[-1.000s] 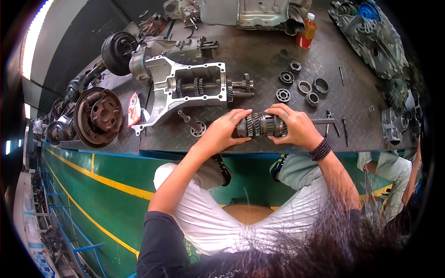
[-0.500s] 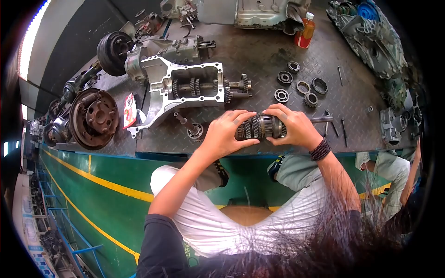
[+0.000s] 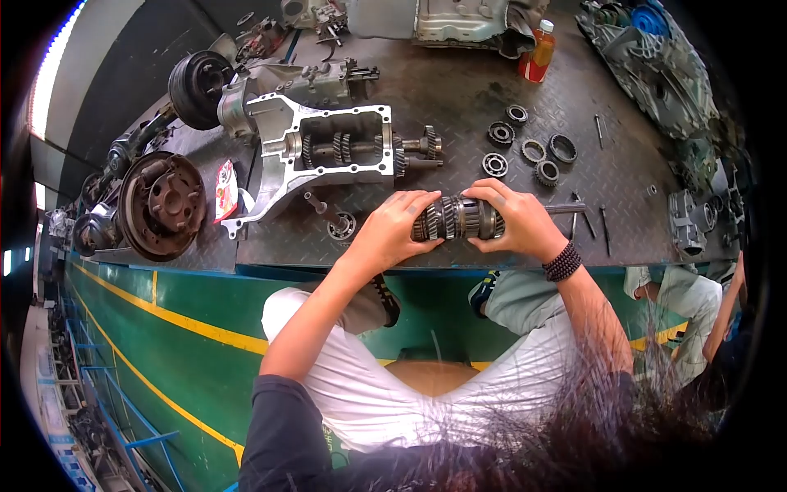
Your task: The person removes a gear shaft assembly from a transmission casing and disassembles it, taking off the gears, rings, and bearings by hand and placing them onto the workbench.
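Observation:
A gear shaft (image 3: 456, 217) with several stacked gears lies level at the front of the metal bench, its thin end pointing right. My left hand (image 3: 399, 223) is wrapped around the gears at its left end. Around the right part of the stack, my right hand (image 3: 518, 220) is closed, with a dark beaded bracelet at the wrist. My palms and fingers hide both ends of the gear stack. Just beyond are a ball bearing (image 3: 494, 165) and a small gear (image 3: 546, 173). Left of my left hand lies another bearing (image 3: 341, 225) with a short shaft.
An open gearbox housing (image 3: 348, 174) with gears inside stands left of centre. A rusty brake drum (image 3: 163, 205) is at far left. Bolts (image 3: 606, 230) lie to the right; a bottle (image 3: 537, 52) stands behind. Another person's leg (image 3: 689, 295) shows at right.
My left hand has slid slightly left along the gear stack, exposing more of the gears between my hands. My right hand keeps its hold. The whole view has shifted a little.

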A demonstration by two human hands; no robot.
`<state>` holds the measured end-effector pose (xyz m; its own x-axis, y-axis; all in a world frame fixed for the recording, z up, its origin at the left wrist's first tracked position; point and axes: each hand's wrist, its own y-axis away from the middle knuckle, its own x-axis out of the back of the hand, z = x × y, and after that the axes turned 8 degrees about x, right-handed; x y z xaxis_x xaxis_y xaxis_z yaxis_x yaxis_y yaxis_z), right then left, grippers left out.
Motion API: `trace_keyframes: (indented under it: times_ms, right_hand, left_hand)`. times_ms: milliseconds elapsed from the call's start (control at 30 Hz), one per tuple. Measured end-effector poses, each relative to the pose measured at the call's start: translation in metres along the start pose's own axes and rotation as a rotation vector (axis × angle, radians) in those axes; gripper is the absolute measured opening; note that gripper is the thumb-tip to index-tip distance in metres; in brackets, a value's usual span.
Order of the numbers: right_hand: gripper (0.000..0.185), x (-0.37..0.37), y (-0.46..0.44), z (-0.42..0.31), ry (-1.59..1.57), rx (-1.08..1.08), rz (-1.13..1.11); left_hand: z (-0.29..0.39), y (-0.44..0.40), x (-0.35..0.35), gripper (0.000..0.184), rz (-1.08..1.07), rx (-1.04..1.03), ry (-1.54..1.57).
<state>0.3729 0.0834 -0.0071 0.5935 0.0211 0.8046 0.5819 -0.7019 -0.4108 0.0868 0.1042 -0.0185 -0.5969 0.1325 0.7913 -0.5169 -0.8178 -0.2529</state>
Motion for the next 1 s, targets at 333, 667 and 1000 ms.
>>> trace_keyframes:
  times_ms: [333, 667, 1000]
  right_hand:
    - [0.069, 0.003, 0.000, 0.001, -0.002, -0.023, -0.023]
    - [0.069, 0.000, 0.002, 0.000, 0.013, -0.030, -0.020]
    - [0.068, 0.001, 0.001, -0.003, 0.019, -0.033, -0.014]
  left_hand:
    - [-0.006, 0.009, 0.009, 0.068, 0.008, 0.045, -0.088]
    - [0.008, 0.008, 0.005, 0.046, 0.027, 0.089, -0.160]
    - [0.002, 0.016, 0.005, 0.038, 0.069, 0.098, -0.136]
